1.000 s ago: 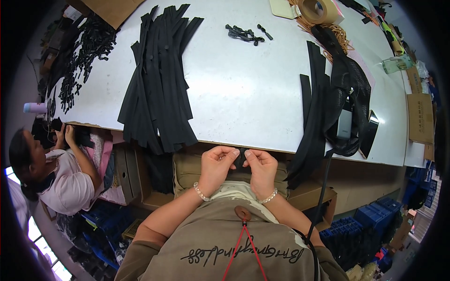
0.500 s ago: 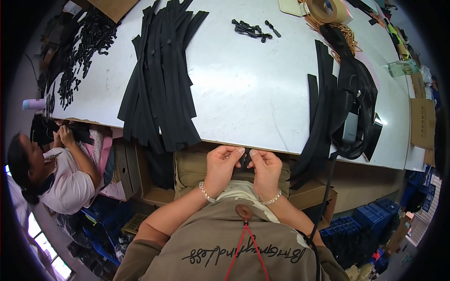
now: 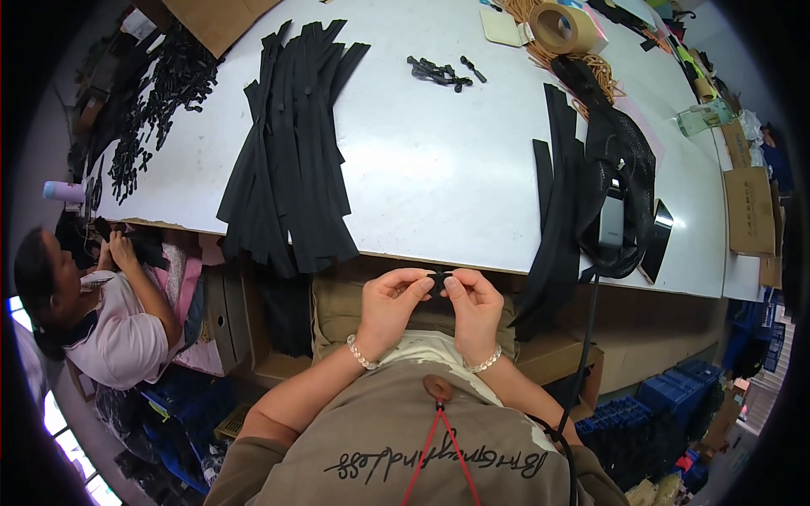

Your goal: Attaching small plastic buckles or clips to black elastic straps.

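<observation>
At the table's front edge, in front of my body, my left hand (image 3: 388,305) and my right hand (image 3: 475,308) meet fingertip to fingertip. Both are closed in a pinch on one small black piece (image 3: 438,285), mostly covered by my thumbs and fingers; its exact kind is too hidden to tell. Beyond my left hand lies a large pile of long black zipper-like strips (image 3: 297,160). A smaller bunch of black strips (image 3: 557,211) hangs over the edge to the right of my right hand. Farther off sits a little cluster of black cord pulls (image 3: 439,73).
A heap of black cord pulls (image 3: 173,80) covers the far left of the white table (image 3: 422,177). At right are a black mesh bag (image 3: 629,152), a phone (image 3: 658,240), a tape roll (image 3: 564,29) and orange cord (image 3: 599,76). A co-worker (image 3: 110,308) works at left.
My fingers have shifted on the black piece: it hung down between them and is now gathered up between the fingertips. The view has tilted slightly, moving the table's things a little.
</observation>
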The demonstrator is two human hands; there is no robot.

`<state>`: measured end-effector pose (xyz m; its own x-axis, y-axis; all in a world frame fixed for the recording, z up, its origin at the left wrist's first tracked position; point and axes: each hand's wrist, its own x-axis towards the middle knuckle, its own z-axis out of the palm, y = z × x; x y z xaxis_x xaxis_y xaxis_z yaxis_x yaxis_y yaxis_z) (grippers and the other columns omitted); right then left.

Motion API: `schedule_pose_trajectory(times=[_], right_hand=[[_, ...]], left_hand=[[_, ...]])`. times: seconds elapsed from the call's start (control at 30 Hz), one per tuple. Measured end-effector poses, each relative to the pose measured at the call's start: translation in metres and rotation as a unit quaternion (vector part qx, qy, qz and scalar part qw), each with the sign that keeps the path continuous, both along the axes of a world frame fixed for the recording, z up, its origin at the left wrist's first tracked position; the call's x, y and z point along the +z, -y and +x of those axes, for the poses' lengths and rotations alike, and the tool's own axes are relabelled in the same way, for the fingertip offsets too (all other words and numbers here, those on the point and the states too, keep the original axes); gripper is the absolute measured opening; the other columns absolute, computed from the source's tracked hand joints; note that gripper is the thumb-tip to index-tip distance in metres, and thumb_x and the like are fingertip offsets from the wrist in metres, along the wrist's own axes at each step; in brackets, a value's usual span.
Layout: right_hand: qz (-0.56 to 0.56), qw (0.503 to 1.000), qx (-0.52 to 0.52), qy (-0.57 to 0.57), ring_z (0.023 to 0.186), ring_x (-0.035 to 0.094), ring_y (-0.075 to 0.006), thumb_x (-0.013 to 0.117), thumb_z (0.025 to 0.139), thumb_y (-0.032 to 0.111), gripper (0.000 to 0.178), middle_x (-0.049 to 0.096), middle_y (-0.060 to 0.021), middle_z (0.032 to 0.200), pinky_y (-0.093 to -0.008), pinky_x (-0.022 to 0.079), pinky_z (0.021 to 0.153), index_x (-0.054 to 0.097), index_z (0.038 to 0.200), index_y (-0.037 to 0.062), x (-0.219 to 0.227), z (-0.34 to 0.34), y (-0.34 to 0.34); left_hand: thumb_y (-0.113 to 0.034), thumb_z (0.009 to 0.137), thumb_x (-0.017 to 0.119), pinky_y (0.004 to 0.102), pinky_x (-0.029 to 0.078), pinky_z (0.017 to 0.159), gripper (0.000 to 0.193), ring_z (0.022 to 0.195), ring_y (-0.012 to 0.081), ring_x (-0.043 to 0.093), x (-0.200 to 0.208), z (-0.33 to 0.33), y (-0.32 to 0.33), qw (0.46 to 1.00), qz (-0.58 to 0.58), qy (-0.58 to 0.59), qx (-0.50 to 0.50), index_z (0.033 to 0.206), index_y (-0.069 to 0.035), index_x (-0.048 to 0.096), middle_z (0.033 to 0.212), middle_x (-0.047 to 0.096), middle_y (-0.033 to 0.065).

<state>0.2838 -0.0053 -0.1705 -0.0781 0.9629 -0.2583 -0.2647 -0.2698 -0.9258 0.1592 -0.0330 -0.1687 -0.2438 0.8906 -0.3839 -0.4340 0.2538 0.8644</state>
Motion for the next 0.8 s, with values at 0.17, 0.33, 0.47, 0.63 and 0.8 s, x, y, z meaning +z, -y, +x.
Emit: schedule_pose_trajectory(times=[0.17,0.33,0.47,0.63,0.8], right_hand=[[0.057,0.998,0.008,0.005,0.072,0.054,-0.0080,0.060,0.083,-0.004,0.005,0.058,-0.0051,0.087,-0.0201,0.046,0.065,0.060,0.087,-0.0047,-0.001,0.002,0.000],[0.102,0.995,0.011,0.015,0.076,0.055,-0.0098,0.060,0.081,-0.006,0.007,0.059,-0.0070,0.090,-0.0212,0.047,0.067,0.060,0.088,-0.0044,0.005,0.002,-0.001],[0.160,0.985,0.027,0.051,0.080,0.056,-0.0114,0.058,0.081,-0.008,0.009,0.059,-0.0084,0.091,-0.0213,0.047,0.068,0.060,0.089,-0.0044,0.010,0.005,-0.003],[0.148,0.984,0.077,0.059,0.073,0.057,-0.0105,0.061,0.080,-0.005,0.012,0.060,-0.0069,0.086,-0.0215,0.047,0.065,0.057,0.091,-0.0039,0.029,0.010,0.002],[0.192,0.966,0.150,0.091,0.068,0.056,-0.0079,0.064,0.078,-0.001,0.011,0.060,-0.0045,0.079,-0.0201,0.047,0.062,0.059,0.087,-0.0024,0.067,0.012,-0.011]], left_hand=[[-0.001,0.081,0.064,0.0194,0.050,0.066,0.011,0.073,0.0073,0.059,0.005,0.000,0.000,1.000,0.018,-0.017,-0.002,0.092,0.003,0.065,0.086,0.065,0.0050],[0.002,0.081,0.063,0.0198,0.048,0.068,0.010,0.076,0.0081,0.059,0.007,0.000,0.001,0.993,0.079,-0.084,-0.004,0.090,0.002,0.065,0.086,0.065,0.0054],[0.008,0.078,0.062,0.0224,0.047,0.071,0.009,0.079,0.0097,0.057,0.018,-0.001,0.000,0.988,0.109,-0.110,-0.011,0.086,0.002,0.063,0.087,0.064,0.0065],[0.002,0.081,0.063,0.0197,0.046,0.066,0.008,0.076,0.0074,0.056,0.027,-0.002,0.001,0.984,0.142,-0.104,-0.014,0.088,0.001,0.065,0.087,0.063,0.0043],[-0.002,0.083,0.062,0.0182,0.045,0.063,0.009,0.072,0.0045,0.054,0.054,-0.004,0.002,0.994,0.110,-0.003,-0.020,0.092,0.001,0.062,0.085,0.062,0.0018]])
